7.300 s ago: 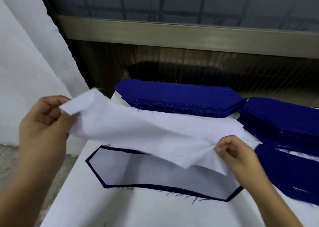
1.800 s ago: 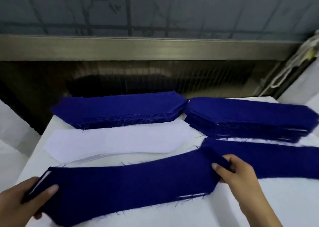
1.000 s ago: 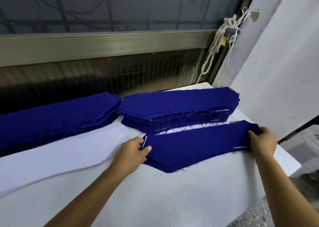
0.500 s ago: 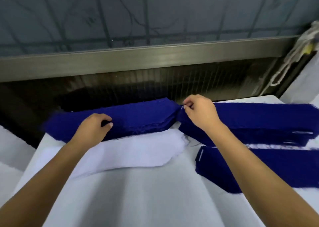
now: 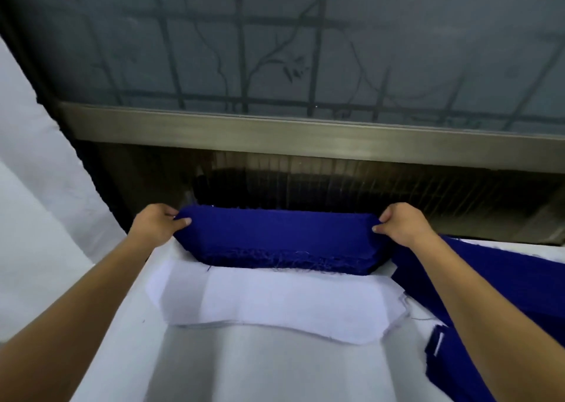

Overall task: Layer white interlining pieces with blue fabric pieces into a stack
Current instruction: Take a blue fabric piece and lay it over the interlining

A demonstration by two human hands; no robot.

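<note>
Your two bare arms reach forward over a bench (image 5: 260, 371) covered in white cloth. At twelve o'clock on the bench sits a thick stack of deep blue fabric pieces (image 5: 275, 236). It is long, with angled ends and loose frayed threads along its near edge.

Your left hand (image 5: 157, 225) grips the stack's nine o'clock end, with the fingers curled over its top edge. Your right hand (image 5: 402, 225) grips the three o'clock end in the same way. The top of the stack bows slightly between your hands. It is not clear whether it is lifted off the bench.

Just beside the stack, towards six o'clock, lies a flat pile of white interlining pieces (image 5: 275, 303) cut to the same long shape. Its far edge touches or slips under the blue stack's near edge.

At three o'clock, partly hidden by your right forearm, is a second heap of blue fabric pieces (image 5: 495, 273). A smaller layered blue bundle (image 5: 449, 368) at four o'clock shows a sliver of white at its corner.

Beyond the bench runs a brushed metal window rail (image 5: 305, 138), and above it is frosted glass with a dark grille (image 5: 275, 49). A white wall (image 5: 30, 187) stands at nine o'clock.
</note>
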